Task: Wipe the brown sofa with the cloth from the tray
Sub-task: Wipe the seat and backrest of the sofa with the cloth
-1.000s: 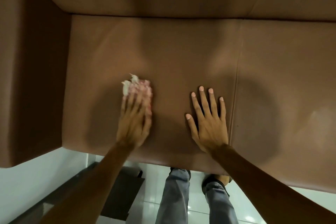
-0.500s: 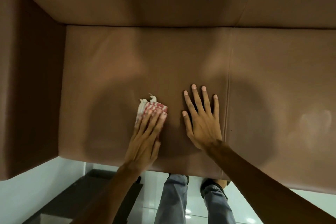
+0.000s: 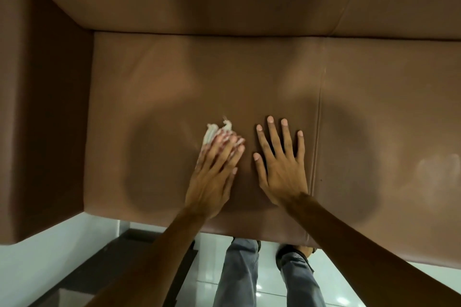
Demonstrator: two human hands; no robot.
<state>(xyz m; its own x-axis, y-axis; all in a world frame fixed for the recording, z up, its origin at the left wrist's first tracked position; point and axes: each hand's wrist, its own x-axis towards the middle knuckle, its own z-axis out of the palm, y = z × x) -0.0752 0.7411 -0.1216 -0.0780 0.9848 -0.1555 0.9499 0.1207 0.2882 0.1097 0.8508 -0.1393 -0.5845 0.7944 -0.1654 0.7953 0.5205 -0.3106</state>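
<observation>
1. A person leans over a brown leather-look sofa, both bare forearms reaching onto its left seat cushion, seen from a head-worn camera looking down.
2. The left hand lies flat, fingers extended and close together, pressing a crumpled white cloth with red checks against the cushion; the hand is slightly blurred.
3. The cloth sits near the middle of that cushion, mostly covered by the left fingers, with a white bunched edge showing beyond the fingertips toward the sofa's backrest.
4. The right hand rests palm-down and open on the same cushion, fingers spread, holding nothing, just beside the left hand and just left of the vertical seam that separates the two seat cushions.
5. Soft dark shadows fall on the cushions on either side of the hands.
6. Below the sofa's front edge, the person's grey trousers and a dark shoe show above a glossy pale tiled floor.
</observation>
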